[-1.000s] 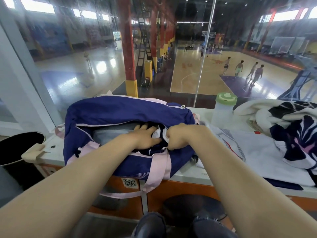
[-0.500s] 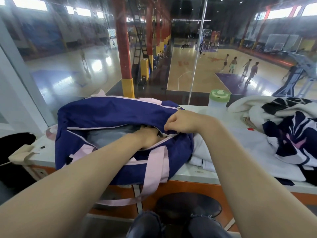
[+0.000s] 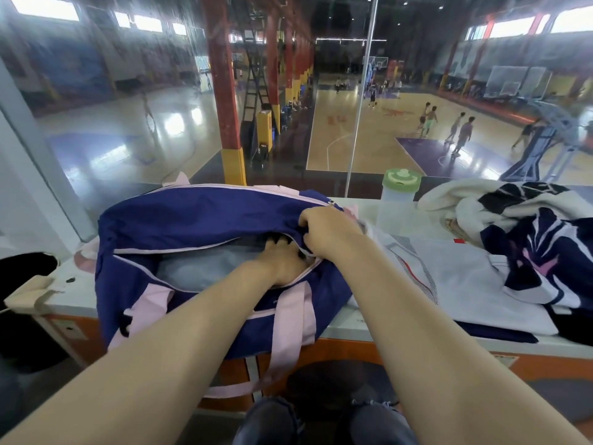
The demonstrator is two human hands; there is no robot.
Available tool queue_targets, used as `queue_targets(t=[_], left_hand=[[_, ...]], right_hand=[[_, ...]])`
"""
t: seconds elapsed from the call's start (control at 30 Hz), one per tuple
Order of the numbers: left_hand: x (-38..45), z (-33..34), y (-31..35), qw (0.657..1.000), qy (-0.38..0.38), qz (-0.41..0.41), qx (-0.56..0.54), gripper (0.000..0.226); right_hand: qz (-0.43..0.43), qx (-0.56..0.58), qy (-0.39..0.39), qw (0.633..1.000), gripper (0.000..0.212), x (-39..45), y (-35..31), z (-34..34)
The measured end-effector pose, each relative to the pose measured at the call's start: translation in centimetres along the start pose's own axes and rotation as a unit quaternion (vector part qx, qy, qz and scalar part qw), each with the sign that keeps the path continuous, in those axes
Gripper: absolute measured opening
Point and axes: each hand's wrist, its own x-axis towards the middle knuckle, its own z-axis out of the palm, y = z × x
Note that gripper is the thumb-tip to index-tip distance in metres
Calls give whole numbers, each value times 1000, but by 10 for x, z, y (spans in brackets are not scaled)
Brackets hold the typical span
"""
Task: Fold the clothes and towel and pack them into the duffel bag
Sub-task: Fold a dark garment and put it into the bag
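A navy duffel bag (image 3: 199, 220) with pink straps lies on the white counter (image 3: 401, 329), its top zip open. My left hand (image 3: 282, 258) reaches into the opening at the right end, pressing down on dark clothing inside; its fingertips are hidden. Light grey fabric (image 3: 205, 268) fills the left part of the opening. My right hand (image 3: 327, 232) grips the bag's upper zip edge at the right end and holds it up. To the right lie a white garment (image 3: 455, 277) and a cream, navy and pink towel (image 3: 539, 239).
A clear bottle with a green lid (image 3: 398, 200) stands behind the white garment by the glass wall. A dark stool (image 3: 340, 383) sits under the counter, my knees below it. A black bin (image 3: 22, 277) stands at the left.
My right hand left the opening's middle and took the bag's upper edge at the right end, lifting it. My left hand pushed deeper into the bag, rightward.
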Motion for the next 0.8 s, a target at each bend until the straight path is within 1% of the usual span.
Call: queue_targets(t=[0.03, 0.07, 0.13, 0.17, 0.27, 0.3, 0.33, 0.4, 0.47, 0.5, 0.57, 0.6, 0.67, 0.7, 0.77, 0.8], left_hand=[[-1, 2, -3, 1000, 7, -2, -29, 59], [-2, 2, -7, 998, 14, -8, -54, 65], [-3, -1, -15, 997, 24, -13, -74, 80], [-5, -4, -18, 997, 19, -11, -71, 78], [-29, -17, -19, 998, 13, 2, -56, 41], [-39, -22, -16, 998, 18, 2, -58, 35], [-49, -26, -13, 998, 26, -4, -62, 32], [-66, -33, 0, 995, 70, -2, -66, 32], [-73, -40, 20, 987, 127, 24, -94, 34], [-72, -44, 31, 982, 144, 40, -113, 35], [-62, -49, 53, 981, 133, 55, -128, 34], [-51, -50, 62, 983, 117, 56, -129, 31], [-30, -46, 79, 983, 87, 44, -158, 22], [-20, -43, 87, 977, 76, 41, -194, 22], [-7, -32, 104, 954, 64, 35, -291, 33], [-3, -26, 110, 943, 73, 29, -323, 39]], right_hand=[[17, -11, 15, 1000, 36, -1, 2, -4], [29, -20, 13, 999, 34, -3, 2, -9], [32, -28, -13, 999, 29, -8, 5, -14], [26, -27, -21, 999, 29, -9, 6, -14], [-8, 3, -10, 1000, 32, -14, 13, -13], [-16, 16, -4, 1000, 34, -14, 16, -12], [-18, 30, 2, 999, 37, -14, 21, -12], [-7, 95, 24, 995, 42, -15, 32, -12], [26, 192, 57, 979, 43, -20, 47, -18], [46, 238, 72, 967, 41, -25, 56, -21], [90, 311, 98, 941, 41, -36, 79, -25], [111, 328, 108, 932, 43, -41, 92, -25], [152, 329, 114, 925, 46, -52, 115, -22], [169, 326, 111, 924, 46, -59, 123, -19], [195, 315, 103, 923, 44, -71, 135, -9], [200, 304, 96, 927, 42, -75, 139, -4]])
